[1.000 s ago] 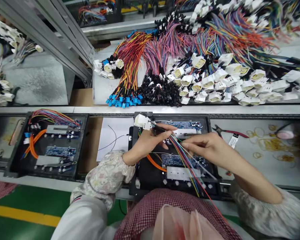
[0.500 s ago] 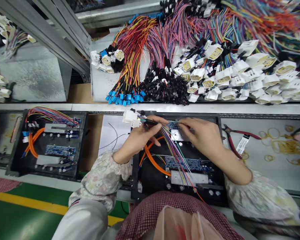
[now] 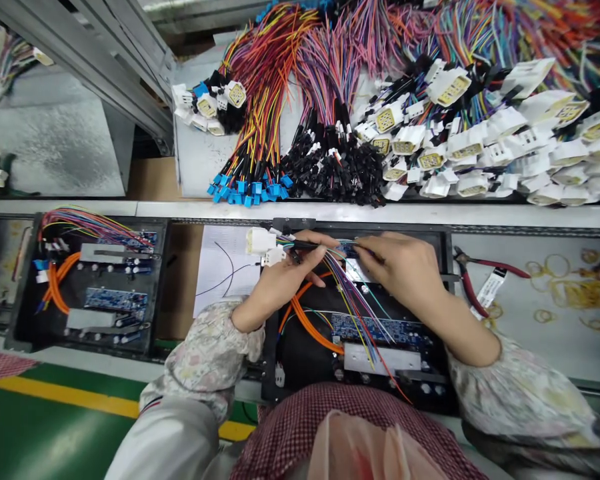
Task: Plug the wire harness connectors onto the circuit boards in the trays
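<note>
Left case (image 3: 158,288): stands well apart from both hands; orange cables (image 3: 55,287) curve inside it.
Paper (image 3: 207,267): lies flat between the left case and the centre case.
Plug (image 3: 260,241): white, at the left end of the harness, just beyond the left hand; a smaller plug (image 3: 274,257) sits just below it.
Left hand (image 3: 286,277): thumb and fingers clamped on the harness, close behind the plug.
Centre case (image 3: 300,372): lies beneath both hands; a lower board (image 3: 370,328) shows in it, the upper one is mostly hidden.
Wires (image 3: 347,287): free part of the harness; leave the left hand rightward, then fan down toward the person, the long axis slanting to lower right.
Strand (image 3: 347,241): thin, pale green; runs nearly level from the left fingers to the right fingertips, apart from the fan.
Right hand (image 3: 399,265): thumb and finger together, apparently pinching the strand; the fan lies left of and below it. The left hand is nearer the plug.
Cutters (image 3: 464,260): red-handled, beside the centre case, right of the right hand, untouched.
Bands (image 3: 563,287): yellow, loose, farthest right.
</note>
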A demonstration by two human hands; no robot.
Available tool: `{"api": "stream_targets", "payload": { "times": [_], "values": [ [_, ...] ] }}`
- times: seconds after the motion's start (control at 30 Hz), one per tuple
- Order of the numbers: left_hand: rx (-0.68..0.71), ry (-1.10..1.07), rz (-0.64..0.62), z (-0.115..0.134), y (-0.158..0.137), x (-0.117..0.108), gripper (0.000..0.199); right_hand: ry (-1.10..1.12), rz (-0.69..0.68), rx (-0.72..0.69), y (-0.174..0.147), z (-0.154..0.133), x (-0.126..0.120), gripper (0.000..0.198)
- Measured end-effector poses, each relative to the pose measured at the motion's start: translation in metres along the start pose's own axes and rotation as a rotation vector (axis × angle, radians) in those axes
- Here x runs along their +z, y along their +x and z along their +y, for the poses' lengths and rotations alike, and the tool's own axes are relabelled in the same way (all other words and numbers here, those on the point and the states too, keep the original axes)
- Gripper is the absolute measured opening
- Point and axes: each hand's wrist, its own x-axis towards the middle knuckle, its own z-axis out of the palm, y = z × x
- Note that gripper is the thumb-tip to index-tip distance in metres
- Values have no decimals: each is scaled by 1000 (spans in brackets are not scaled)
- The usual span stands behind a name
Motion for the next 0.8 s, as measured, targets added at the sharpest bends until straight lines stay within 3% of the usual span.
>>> {"api": "stream_targets", "payload": {
  "times": [0.33, 0.8],
  "values": [
    [6, 52, 12, 0, 0, -1, 18, -3, -3, -39, 0, 2, 0, 32],
    [-4, -12, -79, 6, 1, -4, 21, 4, -25, -37, 5, 2, -1, 32]
  ]
}}
